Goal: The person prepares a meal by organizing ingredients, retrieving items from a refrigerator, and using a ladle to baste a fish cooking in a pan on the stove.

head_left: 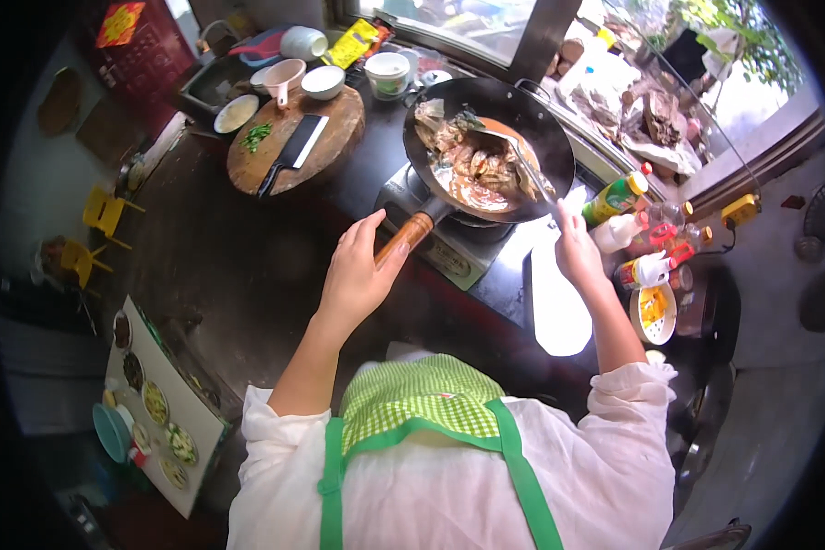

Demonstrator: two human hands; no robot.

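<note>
A dark wok [557,130] sits on a gas stove [454,258], holding chunks of food [474,161] in reddish-brown sauce. My left hand [357,271] is around the end of the wok's wooden handle [407,236], which lies between thumb and fingers. In my right hand [577,247], at the wok's near right rim, is the shaft of a metal spatula [533,172]. Its blade rests among the food and is partly covered by it.
Left of the stove, a round wooden chopping board [344,130] bears a cleaver [295,151] and chopped greens [256,136]. Bottles [615,198] and a bowl of yellow pieces [654,323] crowd the right. Plated dishes stand on a table [196,474] at lower left.
</note>
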